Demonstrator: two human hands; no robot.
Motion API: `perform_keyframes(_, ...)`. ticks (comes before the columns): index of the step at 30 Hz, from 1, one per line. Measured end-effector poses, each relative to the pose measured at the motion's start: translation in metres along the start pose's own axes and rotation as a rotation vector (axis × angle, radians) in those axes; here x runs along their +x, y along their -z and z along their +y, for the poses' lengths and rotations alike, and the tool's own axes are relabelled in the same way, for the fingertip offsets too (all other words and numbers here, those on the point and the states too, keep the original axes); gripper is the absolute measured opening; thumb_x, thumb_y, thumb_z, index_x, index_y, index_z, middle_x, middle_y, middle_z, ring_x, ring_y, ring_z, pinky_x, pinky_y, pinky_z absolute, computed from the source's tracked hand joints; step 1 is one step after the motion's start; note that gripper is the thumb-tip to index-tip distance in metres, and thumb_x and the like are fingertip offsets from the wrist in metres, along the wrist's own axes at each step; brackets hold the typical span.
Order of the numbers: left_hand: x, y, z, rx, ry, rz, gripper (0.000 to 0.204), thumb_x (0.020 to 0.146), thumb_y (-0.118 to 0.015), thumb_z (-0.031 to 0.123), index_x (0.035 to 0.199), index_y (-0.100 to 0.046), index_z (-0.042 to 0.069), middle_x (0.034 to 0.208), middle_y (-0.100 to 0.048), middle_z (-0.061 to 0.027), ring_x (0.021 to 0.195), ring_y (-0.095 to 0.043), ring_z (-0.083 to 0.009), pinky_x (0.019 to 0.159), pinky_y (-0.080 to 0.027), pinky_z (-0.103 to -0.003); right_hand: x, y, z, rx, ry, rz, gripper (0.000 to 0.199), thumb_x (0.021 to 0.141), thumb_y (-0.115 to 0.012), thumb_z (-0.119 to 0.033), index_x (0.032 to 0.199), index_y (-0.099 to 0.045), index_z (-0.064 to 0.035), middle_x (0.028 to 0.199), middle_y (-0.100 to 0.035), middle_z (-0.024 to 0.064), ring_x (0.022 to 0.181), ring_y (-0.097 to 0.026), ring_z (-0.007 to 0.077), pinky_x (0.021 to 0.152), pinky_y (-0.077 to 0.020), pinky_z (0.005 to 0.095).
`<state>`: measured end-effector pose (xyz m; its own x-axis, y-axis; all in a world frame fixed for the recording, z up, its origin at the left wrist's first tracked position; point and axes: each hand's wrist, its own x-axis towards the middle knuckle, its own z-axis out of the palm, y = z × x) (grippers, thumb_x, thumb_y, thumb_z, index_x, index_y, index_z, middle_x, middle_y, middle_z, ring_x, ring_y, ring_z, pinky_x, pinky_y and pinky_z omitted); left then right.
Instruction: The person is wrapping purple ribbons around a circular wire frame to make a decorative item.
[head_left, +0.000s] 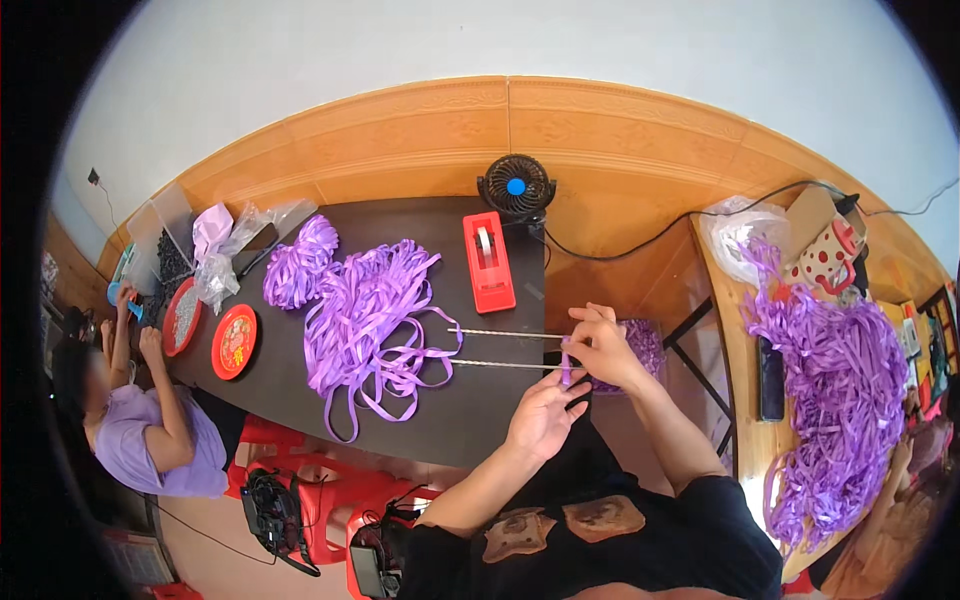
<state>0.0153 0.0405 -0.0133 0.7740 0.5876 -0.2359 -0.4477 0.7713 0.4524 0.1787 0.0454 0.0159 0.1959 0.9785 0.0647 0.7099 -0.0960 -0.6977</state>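
Nearest to the person, the left hand (543, 412) lies just short of the near edge of the dark bench (420, 420), fingers loosely spread and tips touching a short loop of purple ribbon (566, 366); just beyond it the right hand (603, 345) has thumb and fingers pinched together on that same ribbon, which hangs at the bench's right near corner; two thin metal rods (500, 348) run side by side from the hands leftward across the bench top into a big loose tangle of purple ribbon (368, 305) lying mid-bench; behind the right hand, just off the bench's right edge, sits a box of purple bits (648, 345); farther along the bench stands a red tape dispenser (488, 260), with a smaller ribbon bundle (298, 262) and crumpled clear bags (222, 258) to the left; two round red trays (234, 341) rest at the bench's left end, where another person (140, 420) sits; at the bench's far edge stands a small black fan (516, 187).
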Motion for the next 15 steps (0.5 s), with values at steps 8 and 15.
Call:
perform_keyframes(8,0.003,0.001,0.000,0.005,0.023,0.010,0.044,0.079,-0.054,0.012,0.122,-0.052,0.006,0.120,-0.056,-0.0055,0.111,-0.051,-0.0215,0.090,-0.037,-0.036,-0.007,-0.025,0.031,0.504,-0.006,0.187,0.007,0.073,-0.070,-0.007,0.072,-0.065,-0.0027,0.122,-0.057,0.0158,0.120,-0.043,0.0306,0.099,-0.0313,0.0407)
perform_keyframes(15,0.001,0.000,0.001,-0.016,0.024,0.004,0.043,0.078,-0.054,0.009,0.120,-0.053,0.005,0.120,-0.057,-0.0060,0.111,-0.051,-0.0218,0.089,-0.038,-0.036,-0.011,-0.026,0.031,0.646,0.010,0.159,0.005,0.074,-0.068,-0.004,0.071,-0.064,-0.0036,0.123,-0.057,0.0165,0.115,-0.046,0.0257,0.097,-0.0320,0.0388)
